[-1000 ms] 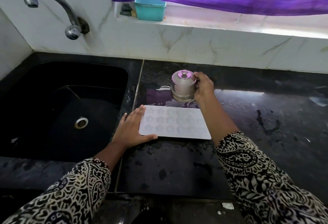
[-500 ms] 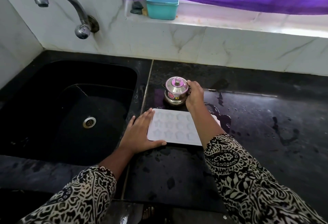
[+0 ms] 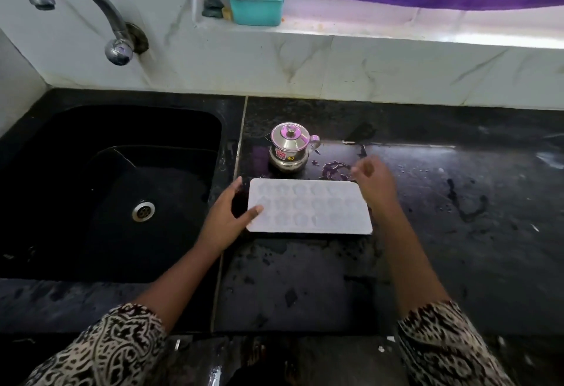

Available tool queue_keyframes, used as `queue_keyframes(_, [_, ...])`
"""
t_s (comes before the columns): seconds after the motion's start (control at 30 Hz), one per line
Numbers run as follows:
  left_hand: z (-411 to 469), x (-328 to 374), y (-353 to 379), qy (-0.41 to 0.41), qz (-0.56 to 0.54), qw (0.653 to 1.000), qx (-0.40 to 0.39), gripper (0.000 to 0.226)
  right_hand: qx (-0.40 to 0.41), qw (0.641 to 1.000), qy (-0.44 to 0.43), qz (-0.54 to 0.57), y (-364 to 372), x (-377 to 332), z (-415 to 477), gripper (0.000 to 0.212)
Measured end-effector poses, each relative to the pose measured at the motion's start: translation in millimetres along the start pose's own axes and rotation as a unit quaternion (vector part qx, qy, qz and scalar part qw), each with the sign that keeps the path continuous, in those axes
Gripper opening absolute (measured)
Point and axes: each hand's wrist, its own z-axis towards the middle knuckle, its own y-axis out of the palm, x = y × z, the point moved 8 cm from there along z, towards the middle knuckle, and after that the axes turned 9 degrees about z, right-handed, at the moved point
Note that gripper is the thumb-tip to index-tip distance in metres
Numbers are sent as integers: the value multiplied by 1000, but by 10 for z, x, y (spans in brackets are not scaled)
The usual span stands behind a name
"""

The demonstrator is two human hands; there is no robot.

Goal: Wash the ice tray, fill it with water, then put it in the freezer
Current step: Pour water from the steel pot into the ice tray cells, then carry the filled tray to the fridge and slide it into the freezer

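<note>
The white ice tray [image 3: 309, 210] lies flat on the wet black counter [image 3: 457, 233], just right of the sink. My left hand [image 3: 227, 217] grips its left edge, thumb on top of the tray. At the tray's far right corner my right hand [image 3: 374, 182] hovers, blurred, fingers loosely curled and holding nothing. A small steel pot with a lid [image 3: 290, 149] stands right behind the tray, apart from both hands.
The black sink [image 3: 106, 190] with its drain lies to the left, the tap [image 3: 76, 6] above it on the wall, no water running. A teal box [image 3: 256, 3] sits on the window sill under a purple curtain. Puddles mark the counter.
My right hand has let go of the steel pot and pulled back to the tray's right corner. My left thumb now lies on the tray's edge.
</note>
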Motion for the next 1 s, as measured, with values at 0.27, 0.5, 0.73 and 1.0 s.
queue_keyframes(0.27, [154,-124,78,-137,-43,989,-20,35,-63,988,94,-100,-252,628,-349,27])
queue_keyframes(0.5, [147,-208,158,-198,-155,968,-21,29,-40,983,152,97,-174,736,-434,26])
queue_keyframes(0.73, [75,-192,62,-193,-198,961,13,29,-41,974,146,169,-147,579,-552,20])
queue_keyframes(1.0, [-97,-117,-168,-159,-263,951,30,24,-74,970,118,197,-150,250,-636,26])
